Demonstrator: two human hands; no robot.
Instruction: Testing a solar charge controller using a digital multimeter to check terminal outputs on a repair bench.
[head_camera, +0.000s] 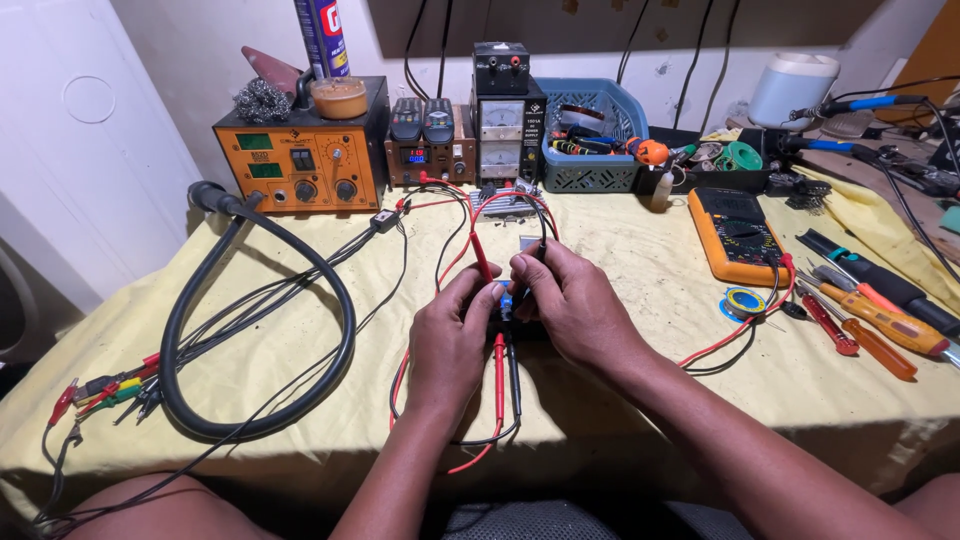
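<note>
**Both hands closed on small blue part at bench centre**

At nine o'clock, a thick black hose (262, 330) looped on the yellow cloth (620, 250), clip leads (100, 392) bunched beside it. At eleven o'clock, an orange soldering station (298, 150), a tin (339, 97) and steel wool on top.

Dead centre: left hand (452, 338) and right hand (572, 300) pressed together, fingertips pinched shut around a small blue component (506, 300), mostly hidden. Red probe (481, 256) and black probe (541, 240) angled in from twelve o'clock, wired up toward the analogue power supply (503, 125). Probes already placed, by the look of it; supply state unreadable, work on the part unfinished.

At one o'clock, a blue basket (590, 172) holding wire spools and small tools, contents jumbled. At two o'clock, an orange multimeter (735, 235). At three o'clock, solder roll (745, 301) and screwdrivers (870, 325) lying loose.
</note>
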